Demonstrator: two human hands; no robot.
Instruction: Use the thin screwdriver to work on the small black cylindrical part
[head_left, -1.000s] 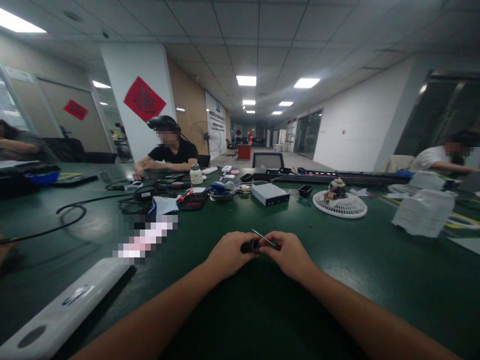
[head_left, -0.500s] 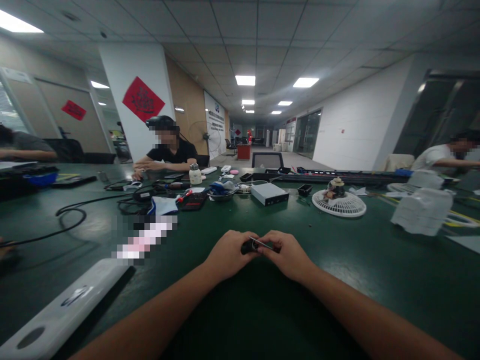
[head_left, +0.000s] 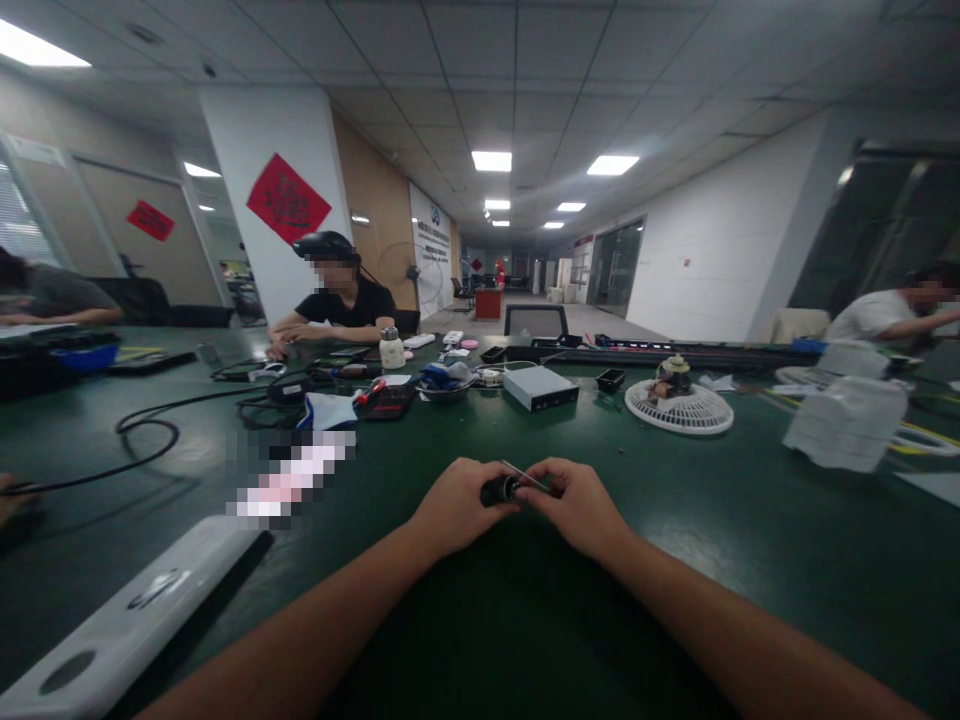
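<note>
Close together over the green table (head_left: pixel 495 630), my two hands meet around small parts. My left hand (head_left: pixel 454 510) is closed on a small black cylindrical part (head_left: pixel 496 490), its ringed end turned toward the right. In my right hand (head_left: pixel 577 505), thumb and fingers pinch a thin metal strip or rod (head_left: pixel 516 470), which slants across beside the end of the black part. Whether the two parts touch I cannot tell. The fingers hide much of both.
A long white device (head_left: pixel 139 605) lies at the left. Farther back are a grey box like an optical drive (head_left: pixel 538 388), a white fan grille with motor (head_left: pixel 679 408), a white bottle (head_left: pixel 391 350) and black cables (head_left: pixel 154 420). A co-worker (head_left: pixel 337 300) sits across the table.
The thin metal piece now slants more steeply, and more of the black part's ringed end shows. Both hands have stayed almost in place.
</note>
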